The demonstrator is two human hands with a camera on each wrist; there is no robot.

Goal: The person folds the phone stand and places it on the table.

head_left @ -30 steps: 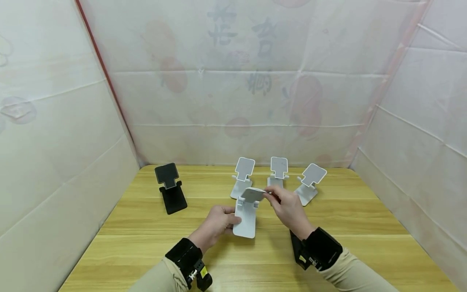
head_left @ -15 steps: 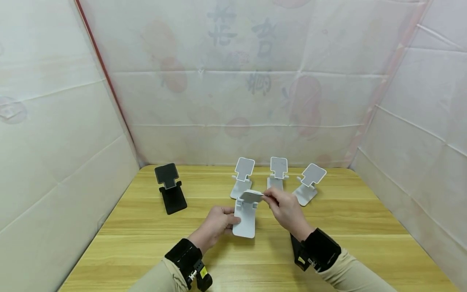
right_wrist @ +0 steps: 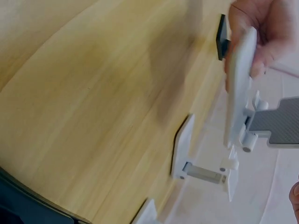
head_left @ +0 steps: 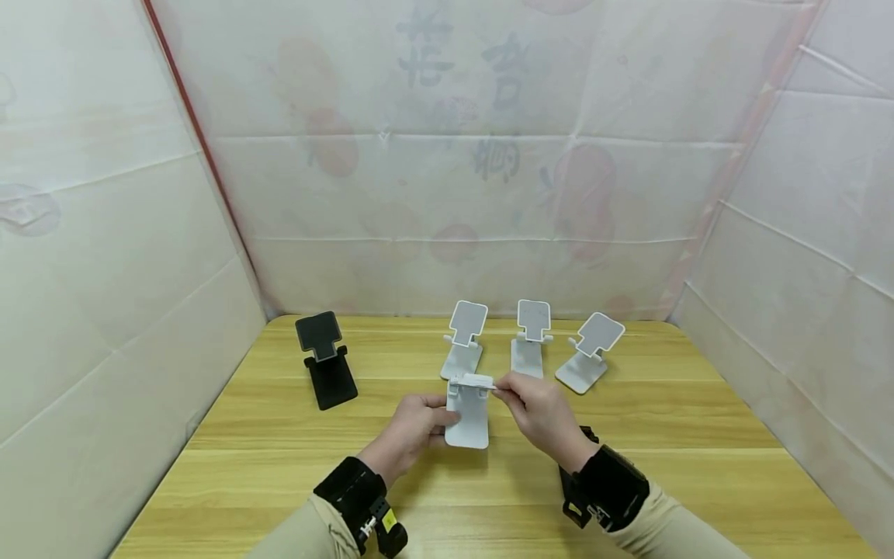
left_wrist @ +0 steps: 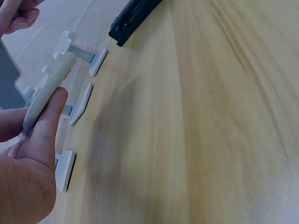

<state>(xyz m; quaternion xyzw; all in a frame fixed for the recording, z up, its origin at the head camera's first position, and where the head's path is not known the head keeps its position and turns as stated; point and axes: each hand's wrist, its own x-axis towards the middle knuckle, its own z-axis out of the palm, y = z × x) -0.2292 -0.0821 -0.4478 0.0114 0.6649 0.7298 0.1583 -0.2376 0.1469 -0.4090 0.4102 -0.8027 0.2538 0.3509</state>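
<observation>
Left hand [head_left: 417, 423]: curled round the left edge of the white phone stand's base, thumb on the front face, fingers behind; in the left wrist view, thumb [left_wrist: 44, 130] pressed flat along the thin edge of the plate.

Right hand [head_left: 541, 413]: fingertips pinched on the right edge of the hinged top plate of the same stand; remaining fingers loosely bent, grasping nothing else.

White phone stand [head_left: 469, 411]: held between both hands, just above the wooden table [head_left: 279, 435], near the middle of it; top plate folded almost level over the base; seen edge-on in the right wrist view [right_wrist: 236, 102].

Standing white stands: three, in a row behind the hands — left one [head_left: 464, 341], middle one [head_left: 531, 345], right one [head_left: 588, 353]; each upright with its plate raised, all apart from one another and from the held stand.

Black stand [head_left: 324, 361]: one, opened, well apart to the left near the table's back corner.

Dark object [head_left: 574, 470]: flat on the table beneath the right wrist, mostly hidden; possibly another black stand, though hard to tell.

Count: four white stands in all, one certain black stand.

Surroundings: pale printed sheeting [head_left: 447, 155] on three sides of the table.
</observation>
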